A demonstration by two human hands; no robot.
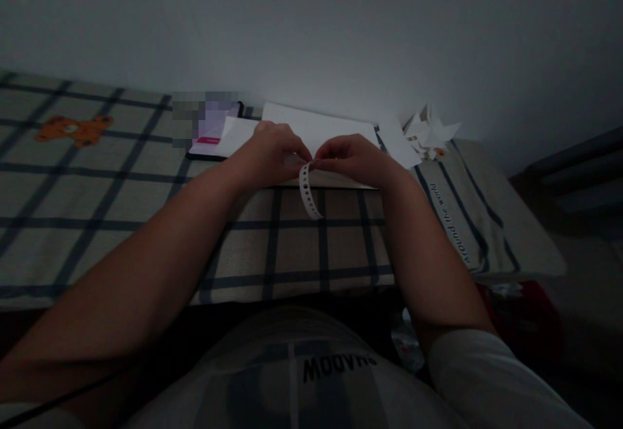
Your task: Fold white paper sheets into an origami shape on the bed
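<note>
My left hand (275,153) and my right hand (353,156) meet over the bed, fingertips pinched together on the top end of a narrow white paper strip (309,193) with a row of punched holes. The strip hangs down and curls toward me. Both hands hover above a white sheet of paper (316,127) lying on the checked bedcover (121,208).
A phone (211,134) with a lit screen lies left of the sheet. Folded white paper shapes and scraps (428,134) sit at the right, near a pillow with printed lettering (467,221). A plain wall runs behind the bed. An orange bear print (73,129) marks the cover's far left.
</note>
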